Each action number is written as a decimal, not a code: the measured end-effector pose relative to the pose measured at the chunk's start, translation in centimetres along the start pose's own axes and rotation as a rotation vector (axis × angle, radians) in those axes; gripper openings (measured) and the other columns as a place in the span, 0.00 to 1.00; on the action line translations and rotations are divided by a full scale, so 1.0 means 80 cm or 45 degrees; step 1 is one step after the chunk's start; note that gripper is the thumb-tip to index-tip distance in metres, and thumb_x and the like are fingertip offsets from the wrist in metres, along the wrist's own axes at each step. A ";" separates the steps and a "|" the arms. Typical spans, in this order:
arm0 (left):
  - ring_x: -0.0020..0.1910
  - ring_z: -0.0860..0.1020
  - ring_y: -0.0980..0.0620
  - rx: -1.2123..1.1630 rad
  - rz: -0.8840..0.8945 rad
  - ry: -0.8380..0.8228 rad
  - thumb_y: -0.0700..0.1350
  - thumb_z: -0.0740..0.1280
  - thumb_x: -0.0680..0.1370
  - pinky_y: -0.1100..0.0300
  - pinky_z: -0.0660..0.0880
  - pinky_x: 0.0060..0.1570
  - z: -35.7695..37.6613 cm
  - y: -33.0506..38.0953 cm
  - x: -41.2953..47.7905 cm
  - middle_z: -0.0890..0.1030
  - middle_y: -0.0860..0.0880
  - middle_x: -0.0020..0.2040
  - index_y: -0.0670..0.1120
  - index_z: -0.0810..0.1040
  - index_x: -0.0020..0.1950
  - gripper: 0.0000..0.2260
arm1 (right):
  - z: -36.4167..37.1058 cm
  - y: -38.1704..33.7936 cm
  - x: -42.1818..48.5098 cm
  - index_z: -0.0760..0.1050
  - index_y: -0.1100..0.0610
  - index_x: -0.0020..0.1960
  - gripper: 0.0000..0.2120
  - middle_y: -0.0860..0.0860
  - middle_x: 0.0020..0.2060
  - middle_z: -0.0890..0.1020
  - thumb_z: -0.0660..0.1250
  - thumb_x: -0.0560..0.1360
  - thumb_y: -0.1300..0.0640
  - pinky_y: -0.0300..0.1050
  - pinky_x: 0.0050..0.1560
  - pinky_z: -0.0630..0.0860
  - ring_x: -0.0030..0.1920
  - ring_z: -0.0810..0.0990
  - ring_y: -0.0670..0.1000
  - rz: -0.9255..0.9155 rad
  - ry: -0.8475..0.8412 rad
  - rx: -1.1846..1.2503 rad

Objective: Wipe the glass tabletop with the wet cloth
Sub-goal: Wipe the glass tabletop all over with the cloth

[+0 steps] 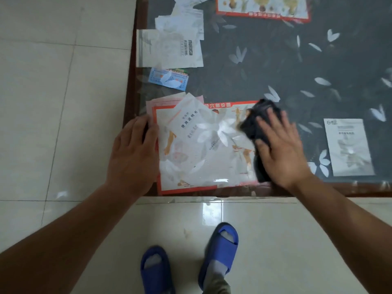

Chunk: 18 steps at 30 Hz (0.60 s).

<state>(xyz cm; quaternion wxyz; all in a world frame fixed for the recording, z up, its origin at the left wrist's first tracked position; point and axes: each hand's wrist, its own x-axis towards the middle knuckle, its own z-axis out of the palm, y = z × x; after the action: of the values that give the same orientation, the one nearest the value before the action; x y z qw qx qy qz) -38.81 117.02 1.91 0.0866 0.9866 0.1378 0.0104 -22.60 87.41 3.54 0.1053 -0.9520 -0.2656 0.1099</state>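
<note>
A glass tabletop (265, 66) covers a dark leaf-patterned surface with papers pressed under the glass. My right hand (280, 149) lies flat on a dark crumpled cloth (254, 122), pressing it onto the glass near the table's front edge, over a red-bordered chart (191, 166). The cloth sticks out beyond my fingers and below my thumb. My left hand (133, 153) rests palm down on the table's front left corner, fingers spread, holding nothing.
Under the glass lie white leaflets (169, 47), a blue ticket (167, 78), a grey leaflet (347, 145) at the right and a second red-bordered sheet (263, 7) at the back. The wooden table edge (331, 193) runs along the front. My blue slippers (218, 255) stand on the tiled floor.
</note>
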 end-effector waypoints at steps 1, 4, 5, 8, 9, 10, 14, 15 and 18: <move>0.73 0.68 0.31 -0.002 -0.004 -0.006 0.41 0.67 0.81 0.37 0.68 0.71 -0.002 0.001 0.000 0.69 0.33 0.74 0.35 0.68 0.75 0.24 | -0.008 0.018 0.005 0.61 0.52 0.79 0.28 0.51 0.81 0.54 0.51 0.81 0.45 0.59 0.79 0.45 0.81 0.47 0.58 0.163 0.029 0.000; 0.72 0.68 0.30 -0.026 -0.012 -0.014 0.41 0.67 0.81 0.36 0.69 0.71 -0.005 0.007 0.001 0.70 0.32 0.74 0.34 0.70 0.74 0.23 | -0.009 0.021 0.002 0.58 0.50 0.80 0.30 0.51 0.81 0.52 0.48 0.80 0.43 0.59 0.79 0.41 0.81 0.45 0.59 0.321 0.087 0.000; 0.72 0.68 0.30 -0.040 -0.002 -0.011 0.43 0.65 0.82 0.36 0.69 0.70 -0.006 0.007 0.000 0.70 0.32 0.73 0.34 0.70 0.74 0.23 | -0.003 0.012 -0.007 0.58 0.50 0.80 0.29 0.50 0.81 0.52 0.49 0.81 0.43 0.58 0.79 0.40 0.81 0.44 0.59 0.220 0.070 -0.009; 0.72 0.69 0.30 -0.067 0.014 -0.013 0.47 0.60 0.82 0.35 0.70 0.70 -0.008 0.002 -0.001 0.70 0.33 0.73 0.34 0.71 0.73 0.23 | 0.003 0.024 -0.031 0.59 0.47 0.80 0.28 0.48 0.81 0.52 0.48 0.82 0.42 0.55 0.79 0.39 0.81 0.43 0.57 -0.041 -0.037 -0.084; 0.72 0.69 0.30 -0.078 0.007 -0.005 0.47 0.60 0.82 0.35 0.69 0.70 -0.008 0.001 -0.001 0.71 0.33 0.73 0.35 0.72 0.73 0.23 | -0.002 0.041 -0.033 0.60 0.48 0.80 0.28 0.49 0.81 0.53 0.49 0.81 0.42 0.57 0.79 0.41 0.81 0.45 0.57 0.020 -0.014 -0.081; 0.72 0.68 0.31 -0.091 0.002 0.012 0.47 0.60 0.83 0.35 0.69 0.70 -0.008 0.002 0.000 0.71 0.34 0.74 0.35 0.72 0.73 0.22 | -0.008 0.058 -0.034 0.61 0.49 0.80 0.28 0.49 0.81 0.54 0.50 0.81 0.43 0.58 0.79 0.43 0.81 0.47 0.58 0.147 0.036 -0.058; 0.72 0.69 0.32 -0.128 -0.004 0.095 0.45 0.58 0.84 0.37 0.69 0.71 -0.005 0.007 0.000 0.72 0.34 0.73 0.35 0.73 0.72 0.20 | -0.008 0.063 -0.046 0.58 0.50 0.80 0.30 0.51 0.82 0.53 0.48 0.80 0.43 0.60 0.79 0.44 0.81 0.45 0.58 0.536 0.148 0.042; 0.72 0.68 0.32 -0.126 0.002 0.103 0.45 0.57 0.84 0.37 0.69 0.70 -0.004 0.007 0.000 0.72 0.34 0.73 0.35 0.73 0.72 0.20 | -0.002 0.043 -0.048 0.59 0.51 0.80 0.30 0.52 0.81 0.54 0.49 0.79 0.43 0.60 0.79 0.44 0.81 0.46 0.60 0.518 0.169 0.061; 0.71 0.69 0.32 -0.126 0.028 0.114 0.45 0.56 0.85 0.37 0.69 0.70 -0.003 0.004 -0.002 0.72 0.34 0.73 0.35 0.73 0.71 0.20 | 0.022 -0.043 -0.050 0.64 0.55 0.78 0.29 0.56 0.80 0.58 0.52 0.79 0.46 0.63 0.78 0.49 0.80 0.52 0.64 0.303 0.193 0.056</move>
<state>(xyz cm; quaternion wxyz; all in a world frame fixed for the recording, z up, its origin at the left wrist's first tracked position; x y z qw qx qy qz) -38.86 116.74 2.21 0.1290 0.9811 0.1301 0.0625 -28.03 88.43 3.36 0.1321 -0.9798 -0.1394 0.0550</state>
